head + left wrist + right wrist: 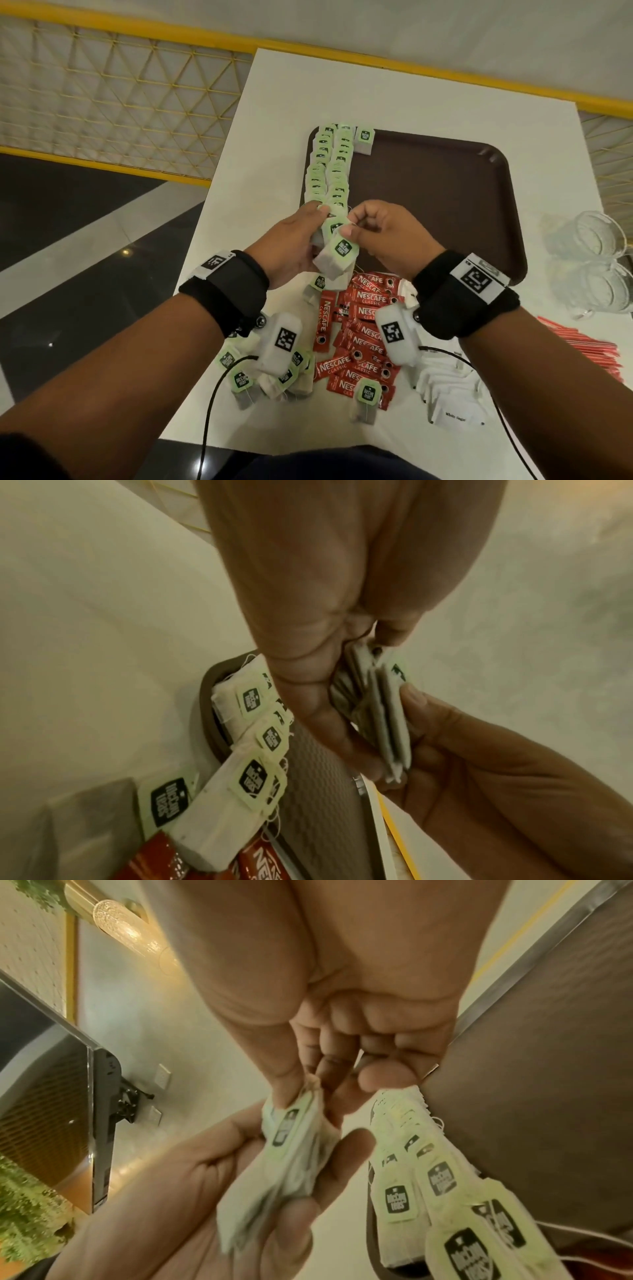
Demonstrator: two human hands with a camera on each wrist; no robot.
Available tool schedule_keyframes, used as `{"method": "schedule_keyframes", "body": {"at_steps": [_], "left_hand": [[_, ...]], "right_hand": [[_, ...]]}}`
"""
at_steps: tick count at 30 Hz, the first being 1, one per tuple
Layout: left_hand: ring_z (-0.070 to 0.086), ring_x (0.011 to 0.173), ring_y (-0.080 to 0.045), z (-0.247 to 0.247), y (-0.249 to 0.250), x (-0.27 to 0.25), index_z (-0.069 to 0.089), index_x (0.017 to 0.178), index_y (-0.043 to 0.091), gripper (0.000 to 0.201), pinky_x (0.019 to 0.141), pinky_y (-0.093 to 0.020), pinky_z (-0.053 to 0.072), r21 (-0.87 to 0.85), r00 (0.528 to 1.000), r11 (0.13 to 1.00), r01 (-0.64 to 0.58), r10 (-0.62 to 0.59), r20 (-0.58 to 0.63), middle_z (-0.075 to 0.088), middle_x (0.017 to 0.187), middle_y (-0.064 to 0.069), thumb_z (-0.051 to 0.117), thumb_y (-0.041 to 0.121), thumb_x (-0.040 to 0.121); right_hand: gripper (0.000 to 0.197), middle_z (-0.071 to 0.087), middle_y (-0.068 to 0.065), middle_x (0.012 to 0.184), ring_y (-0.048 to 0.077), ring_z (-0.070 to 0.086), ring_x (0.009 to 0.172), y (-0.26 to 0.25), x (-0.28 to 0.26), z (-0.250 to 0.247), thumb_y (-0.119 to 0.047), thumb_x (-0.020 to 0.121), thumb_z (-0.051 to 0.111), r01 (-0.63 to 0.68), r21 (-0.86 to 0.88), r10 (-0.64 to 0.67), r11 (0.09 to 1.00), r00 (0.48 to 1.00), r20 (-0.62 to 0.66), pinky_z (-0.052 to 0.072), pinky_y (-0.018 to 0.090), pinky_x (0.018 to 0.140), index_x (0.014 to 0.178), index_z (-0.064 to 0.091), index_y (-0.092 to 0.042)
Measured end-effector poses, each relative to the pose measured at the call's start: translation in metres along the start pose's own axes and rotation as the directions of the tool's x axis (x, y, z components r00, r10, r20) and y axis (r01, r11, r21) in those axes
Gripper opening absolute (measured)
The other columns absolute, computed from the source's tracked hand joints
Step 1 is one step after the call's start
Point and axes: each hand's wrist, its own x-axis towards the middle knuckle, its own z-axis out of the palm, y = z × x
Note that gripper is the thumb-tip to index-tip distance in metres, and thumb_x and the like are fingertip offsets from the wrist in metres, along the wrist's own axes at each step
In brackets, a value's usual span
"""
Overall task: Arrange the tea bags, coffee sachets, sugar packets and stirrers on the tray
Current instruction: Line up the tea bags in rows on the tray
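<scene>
We see left hand (294, 240) gripping a tea-bag stack (337, 251), right hand (387, 236) fingers (284, 1085) pinching its top bag, head view alone shows Nescafé Classic sachets (356, 339) at six o'clock

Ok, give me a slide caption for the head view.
Both hands sorting tea bags beside rows on tray.

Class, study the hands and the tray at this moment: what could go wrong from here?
1. The left hand holds a bunch of tea bags while the right hand pinches one off; strings may tangle and drag out extras.
2. The tea bag rows hug the tray's left rim; a nudge could push some off.
</scene>
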Motion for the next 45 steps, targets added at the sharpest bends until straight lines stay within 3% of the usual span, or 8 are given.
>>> {"method": "schedule_keyframes", "body": {"at_steps": [3,7,12,20,26,31,36,45], "left_hand": [[0.065,0.115,-0.031,-0.004,0.002,0.000,0.038,0.142,0.025,0.043,0.090,-0.054,0.055,0.002,0.999,0.999,-0.039,0.039,0.029,0.063,0.130,-0.010,0.049,0.036,0.101],[0.062,0.118,-0.033,-0.010,-0.002,0.010,0.037,0.142,0.019,0.058,0.087,-0.058,0.055,0.146,0.992,0.982,-0.122,0.116,0.049,0.060,0.132,-0.013,0.064,0.004,0.093],[0.061,0.119,-0.034,-0.013,-0.001,0.016,0.037,0.141,0.019,0.066,0.089,-0.064,0.052,0.162,0.987,0.973,-0.163,0.161,0.028,0.061,0.131,-0.012,0.072,0.007,0.086],[0.065,0.112,-0.034,-0.014,0.001,0.026,0.044,0.133,0.013,0.053,0.086,-0.051,0.057,0.129,0.961,0.960,-0.248,0.261,-0.095,0.066,0.123,-0.015,0.069,0.001,0.088],[0.064,0.114,-0.033,-0.018,0.001,0.044,0.040,0.137,0.016,0.052,0.088,-0.053,0.057,0.133,0.965,0.970,-0.204,0.222,-0.137,0.063,0.128,-0.011,0.060,0.006,0.090],[0.067,0.109,-0.031,-0.019,0.000,0.054,0.048,0.133,0.015,0.041,0.082,-0.041,0.058,0.164,0.950,0.954,-0.249,0.274,-0.153,0.066,0.124,-0.012,0.055,0.002,0.095],[0.065,0.113,-0.032,-0.021,-0.004,0.065,0.047,0.136,0.011,0.049,0.090,-0.058,0.054,0.142,0.935,0.955,-0.260,0.286,-0.209,0.065,0.127,-0.012,0.066,0.017,0.091],[0.068,0.108,-0.032,-0.050,0.008,0.079,0.048,0.127,0.003,0.041,0.087,-0.048,0.057,0.138,0.907,0.961,-0.241,0.274,-0.321,0.066,0.123,-0.014,0.066,0.017,0.094]], "right_hand": [[0.021,0.067,0.020,0.088,0.007,0.052,0.062,0.001,0.007,0.001,-0.022,0.091,0.067,-0.012,0.002,0.012,1.000,0.997,-0.071,0.043,0.013,0.055,0.095,0.063,-0.002],[0.019,0.066,0.015,0.084,0.012,0.054,0.066,-0.001,0.015,0.000,-0.021,0.090,0.067,-0.024,0.075,0.031,0.997,0.996,-0.083,0.043,0.013,0.054,0.094,0.064,-0.003],[0.020,0.065,0.000,0.078,0.006,0.056,0.062,0.000,0.022,-0.007,-0.026,0.091,0.065,-0.097,0.213,0.113,0.972,0.992,-0.062,0.045,0.023,0.057,0.097,0.066,-0.007],[0.026,0.070,0.010,0.083,0.013,0.067,0.068,0.013,0.024,-0.005,-0.022,0.083,0.075,-0.233,0.263,0.210,0.936,0.971,0.114,0.051,0.023,0.061,0.099,0.061,-0.006],[0.025,0.070,0.014,0.086,0.012,0.066,0.063,0.015,0.038,-0.005,-0.008,0.086,0.070,-0.212,0.302,0.224,0.929,0.975,-0.004,0.048,0.022,0.056,0.105,0.060,0.004],[0.025,0.069,0.016,0.091,0.011,0.063,0.066,0.019,0.050,-0.010,-0.016,0.088,0.070,-0.198,0.317,0.236,0.928,0.968,-0.086,0.049,0.020,0.056,0.106,0.062,0.000],[0.024,0.070,0.007,0.085,0.010,0.066,0.063,0.027,0.054,-0.005,-0.015,0.091,0.067,-0.277,0.423,0.313,0.863,0.950,-0.016,0.049,0.020,0.055,0.105,0.060,0.002],[0.017,0.067,0.012,0.104,0.012,0.064,0.063,0.048,0.124,-0.042,-0.011,0.097,0.057,-0.270,0.460,0.405,0.846,0.886,-0.225,0.049,0.018,0.049,0.114,0.055,-0.006]]}}
